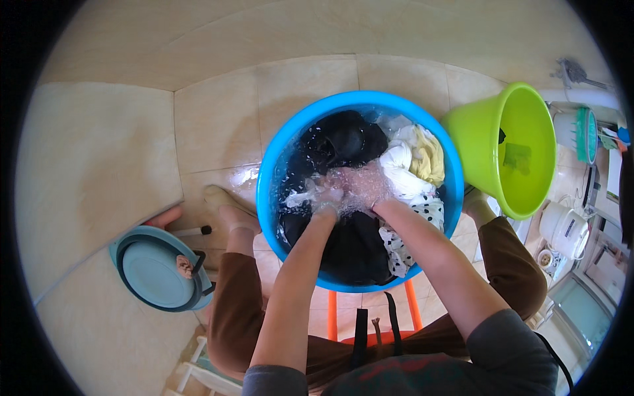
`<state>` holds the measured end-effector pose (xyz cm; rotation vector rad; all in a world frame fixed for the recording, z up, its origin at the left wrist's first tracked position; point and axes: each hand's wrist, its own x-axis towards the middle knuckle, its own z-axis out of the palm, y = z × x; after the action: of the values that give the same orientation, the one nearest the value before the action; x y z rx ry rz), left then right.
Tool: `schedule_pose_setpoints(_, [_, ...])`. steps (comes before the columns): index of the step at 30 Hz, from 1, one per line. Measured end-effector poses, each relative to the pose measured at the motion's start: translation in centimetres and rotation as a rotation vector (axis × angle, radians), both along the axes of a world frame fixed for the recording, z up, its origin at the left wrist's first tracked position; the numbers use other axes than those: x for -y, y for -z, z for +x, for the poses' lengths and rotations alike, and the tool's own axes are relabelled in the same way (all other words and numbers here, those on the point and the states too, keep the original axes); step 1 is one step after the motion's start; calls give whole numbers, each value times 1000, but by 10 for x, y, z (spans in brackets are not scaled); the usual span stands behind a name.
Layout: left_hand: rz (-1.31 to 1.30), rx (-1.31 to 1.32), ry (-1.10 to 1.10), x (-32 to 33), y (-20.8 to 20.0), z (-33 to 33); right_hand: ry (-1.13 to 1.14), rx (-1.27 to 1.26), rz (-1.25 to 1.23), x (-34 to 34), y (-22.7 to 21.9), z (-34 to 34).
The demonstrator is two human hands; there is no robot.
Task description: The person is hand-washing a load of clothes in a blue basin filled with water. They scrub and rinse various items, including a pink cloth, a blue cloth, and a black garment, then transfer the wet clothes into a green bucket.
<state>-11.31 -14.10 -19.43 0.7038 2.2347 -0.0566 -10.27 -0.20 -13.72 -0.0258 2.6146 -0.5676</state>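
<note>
A round blue tub (266, 188) of water and wet laundry stands in front of me. Both my hands are down in its middle, wrists at the surface, amid splashes and bubbles. My left hand (327, 195) lies beside a small white patch of foam or cloth. Close against it, my right hand (364, 183) shows as a pinkish blur through the churning water. The fingers of both are smeared and hidden. Around them float black garments (347, 135), more black cloth (353, 247), a white cloth (397, 165), a yellow cloth (428, 158) and a white cloth with black dots (396, 251).
A lime-green bucket (456, 125) tilts on its side against the tub's right. Left of my leg, pale blue-green basins (155, 267) lean by the wall. An orange stool (332, 317) shows below the tub. A white lidded pail (563, 230) stands far right.
</note>
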Motion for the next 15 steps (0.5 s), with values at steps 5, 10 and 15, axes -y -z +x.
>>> schedule_pose_setpoints(5, [45,59,-71,25,16,-3,-108,-135,-20,-5,15,6])
schedule_pose_setpoints(10, [855,-68,-621,21,-76,3,614,-181,-817,-19,-51,32])
schedule_pose_setpoints(15, [1126,206,-985,31,-157,-13,689,-298,-985,-23,-159,36])
